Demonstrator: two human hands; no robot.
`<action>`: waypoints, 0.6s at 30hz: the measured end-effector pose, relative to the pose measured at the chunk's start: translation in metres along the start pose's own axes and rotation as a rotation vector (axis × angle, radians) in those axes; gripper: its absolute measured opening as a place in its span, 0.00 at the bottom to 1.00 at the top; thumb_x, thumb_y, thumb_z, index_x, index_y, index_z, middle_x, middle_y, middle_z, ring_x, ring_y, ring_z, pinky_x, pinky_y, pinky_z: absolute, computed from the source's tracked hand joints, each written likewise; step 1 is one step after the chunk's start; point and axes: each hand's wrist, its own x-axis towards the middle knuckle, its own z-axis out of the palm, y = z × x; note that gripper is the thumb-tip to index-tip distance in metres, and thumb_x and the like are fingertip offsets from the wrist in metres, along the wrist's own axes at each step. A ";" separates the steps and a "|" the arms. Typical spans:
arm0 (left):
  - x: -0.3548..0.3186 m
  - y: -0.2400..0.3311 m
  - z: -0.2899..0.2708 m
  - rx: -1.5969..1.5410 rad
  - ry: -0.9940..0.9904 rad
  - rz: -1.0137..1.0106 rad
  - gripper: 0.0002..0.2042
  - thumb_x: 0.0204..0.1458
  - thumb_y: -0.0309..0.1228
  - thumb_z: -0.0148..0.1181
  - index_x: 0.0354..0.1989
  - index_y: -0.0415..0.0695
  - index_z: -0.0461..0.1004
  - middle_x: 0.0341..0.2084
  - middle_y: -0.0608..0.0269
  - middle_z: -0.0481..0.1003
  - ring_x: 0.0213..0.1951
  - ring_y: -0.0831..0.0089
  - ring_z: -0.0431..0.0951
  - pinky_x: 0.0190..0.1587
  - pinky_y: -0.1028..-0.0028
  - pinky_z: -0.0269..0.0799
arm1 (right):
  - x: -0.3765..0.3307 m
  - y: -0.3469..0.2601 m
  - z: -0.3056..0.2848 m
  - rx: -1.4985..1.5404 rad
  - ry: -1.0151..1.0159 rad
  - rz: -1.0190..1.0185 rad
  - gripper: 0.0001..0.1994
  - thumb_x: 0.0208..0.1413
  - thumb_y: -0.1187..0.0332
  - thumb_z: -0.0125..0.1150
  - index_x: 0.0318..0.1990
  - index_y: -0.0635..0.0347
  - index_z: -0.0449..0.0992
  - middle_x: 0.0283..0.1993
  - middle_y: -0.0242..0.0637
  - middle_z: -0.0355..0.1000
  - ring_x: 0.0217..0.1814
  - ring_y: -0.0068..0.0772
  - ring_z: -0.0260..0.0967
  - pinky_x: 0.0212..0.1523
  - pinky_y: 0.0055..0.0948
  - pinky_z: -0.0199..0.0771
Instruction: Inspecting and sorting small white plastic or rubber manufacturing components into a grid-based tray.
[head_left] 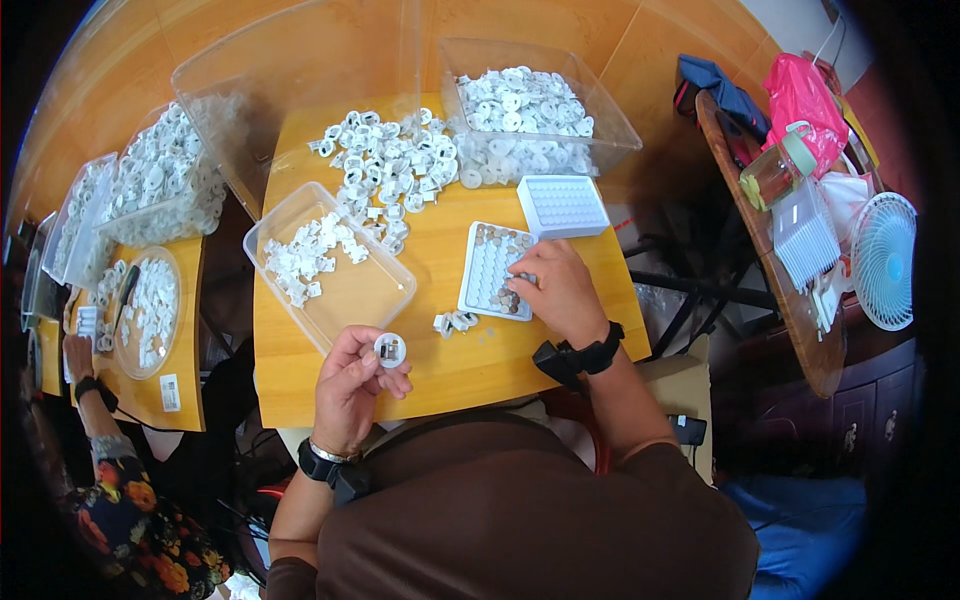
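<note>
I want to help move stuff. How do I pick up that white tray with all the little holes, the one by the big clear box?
Grip the white grid tray by its two long side edges, coming straight down from above. It lies flat on the yellow table, so probably keep it level. The right hand works on the other tray nearby, so reach from the far side.

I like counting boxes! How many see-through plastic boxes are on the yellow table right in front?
3. One big, tilted box stands at the back left, one box full of white parts at the back right, and one shallow box near the left hand.
</note>
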 end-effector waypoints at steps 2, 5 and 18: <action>0.000 0.000 0.000 0.004 -0.001 -0.012 0.13 0.58 0.34 0.52 0.46 0.39 0.65 0.31 0.53 0.76 0.29 0.69 0.78 0.32 0.75 0.73 | 0.000 0.001 0.005 -0.111 0.006 -0.041 0.05 0.44 0.70 0.64 0.30 0.59 0.80 0.33 0.38 0.71 0.42 0.42 0.66 0.44 0.37 0.67; -0.002 0.001 0.001 -0.009 -0.008 -0.006 0.13 0.57 0.34 0.52 0.46 0.39 0.66 0.31 0.53 0.76 0.29 0.69 0.78 0.32 0.75 0.73 | 0.003 0.000 0.009 -0.099 0.012 -0.037 0.04 0.43 0.71 0.64 0.28 0.60 0.79 0.32 0.38 0.70 0.41 0.43 0.66 0.43 0.38 0.67; -0.004 0.002 -0.003 -0.070 -0.012 -0.014 0.14 0.58 0.34 0.51 0.46 0.38 0.66 0.32 0.53 0.76 0.29 0.69 0.78 0.33 0.75 0.73 | 0.010 -0.037 0.007 0.123 0.179 0.016 0.04 0.43 0.76 0.63 0.26 0.61 0.74 0.30 0.38 0.71 0.38 0.43 0.68 0.39 0.37 0.68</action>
